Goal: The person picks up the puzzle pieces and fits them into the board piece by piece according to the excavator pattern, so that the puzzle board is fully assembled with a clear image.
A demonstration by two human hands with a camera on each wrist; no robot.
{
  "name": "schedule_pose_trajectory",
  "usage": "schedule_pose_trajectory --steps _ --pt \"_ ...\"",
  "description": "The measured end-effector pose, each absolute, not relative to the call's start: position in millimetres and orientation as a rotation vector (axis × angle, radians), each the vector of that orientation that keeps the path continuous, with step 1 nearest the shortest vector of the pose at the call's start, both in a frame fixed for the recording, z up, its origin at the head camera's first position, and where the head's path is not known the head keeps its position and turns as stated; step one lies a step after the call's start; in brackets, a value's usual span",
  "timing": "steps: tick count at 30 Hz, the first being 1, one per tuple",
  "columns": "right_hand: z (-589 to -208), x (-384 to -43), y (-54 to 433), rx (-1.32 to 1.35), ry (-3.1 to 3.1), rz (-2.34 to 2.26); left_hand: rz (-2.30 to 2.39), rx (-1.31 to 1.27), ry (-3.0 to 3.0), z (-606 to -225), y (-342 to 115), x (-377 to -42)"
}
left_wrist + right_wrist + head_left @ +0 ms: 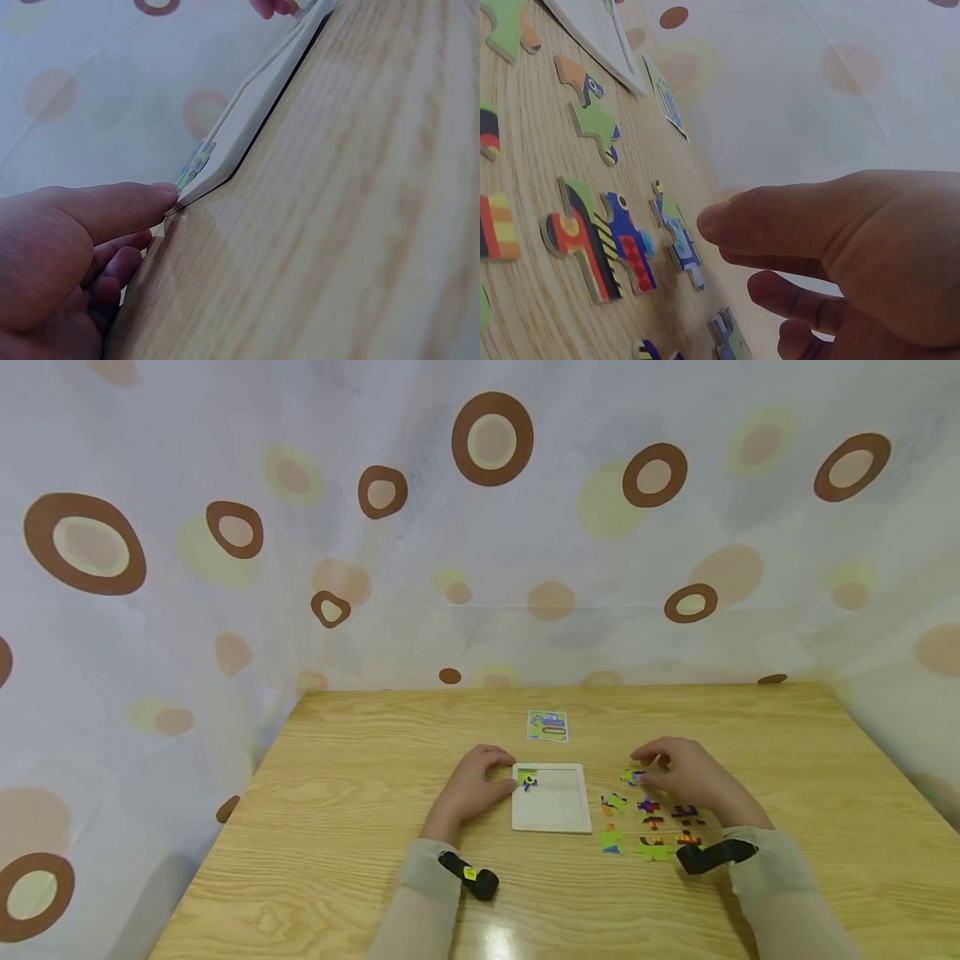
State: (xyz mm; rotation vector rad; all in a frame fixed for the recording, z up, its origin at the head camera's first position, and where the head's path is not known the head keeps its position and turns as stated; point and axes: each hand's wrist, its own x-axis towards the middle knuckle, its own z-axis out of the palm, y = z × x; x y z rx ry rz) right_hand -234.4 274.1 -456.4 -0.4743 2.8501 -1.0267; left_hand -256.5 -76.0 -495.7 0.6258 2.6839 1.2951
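My left hand [477, 785] rests at the left side of a white square puzzle tray [551, 810], thumb and forefinger against its edge. In the left wrist view the thumb [142, 204] lies straight against the tray's corner. One green puzzle piece with a dark round mark [526, 778] sits in the tray's upper left corner. My right hand [690, 774] hovers over the loose pieces, fingers loosely bent with nothing between them. Just beyond its thumb in the right wrist view lies a green and blue puzzle piece [676, 236] on the table.
Several loose puzzle pieces [652, 849] lie right of the tray, in red, black, green and orange. A small picture card of a vehicle [547, 725] lies behind the tray. The wooden table [337, 860] meets a patterned curtain [420, 635] at the back.
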Motion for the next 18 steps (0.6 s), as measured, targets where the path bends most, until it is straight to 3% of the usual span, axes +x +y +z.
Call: schedule_pose_trajectory --steps 18 --pt "-465.9 -243.7 277.4 -0.460 2.777 -1.002 1.237 0.605 2.708 -492.6 -76.5 -260.8"
